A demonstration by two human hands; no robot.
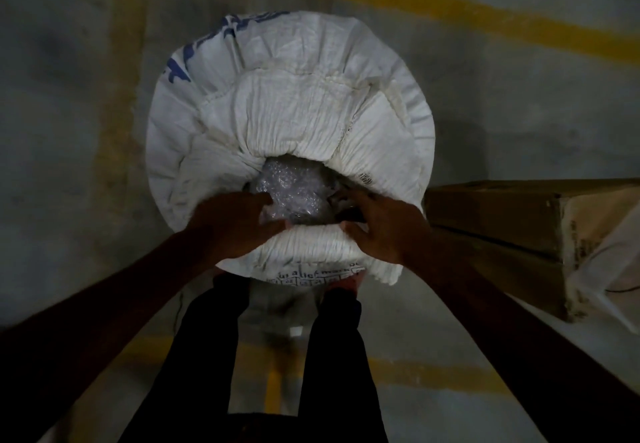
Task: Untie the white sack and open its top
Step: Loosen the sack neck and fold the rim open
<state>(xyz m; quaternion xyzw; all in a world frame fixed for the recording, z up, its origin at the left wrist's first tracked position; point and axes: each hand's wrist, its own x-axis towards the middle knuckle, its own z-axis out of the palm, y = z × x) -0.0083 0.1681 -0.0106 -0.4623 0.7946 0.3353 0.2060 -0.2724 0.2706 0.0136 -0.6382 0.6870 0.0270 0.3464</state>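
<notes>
Both hands clutch the sack's gathered rim — the left hand curled over its near-left edge, the right hand closed on the near-right. The white woven sack stands on grey concrete between the person's dark-trousered legs, mouth parted over crinkled clear plastic. Cardboard boxes crowd its right — yellow floor stripes beyond.

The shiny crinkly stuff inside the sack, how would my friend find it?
Find the big white woven sack standing on the grey concrete floor. Its top is rolled down into a thick ring, and both hands, left hand and right hand, hold the near edge. In the dark hole between them sits clear crinkly plastic, the only glittery thing there.
</notes>
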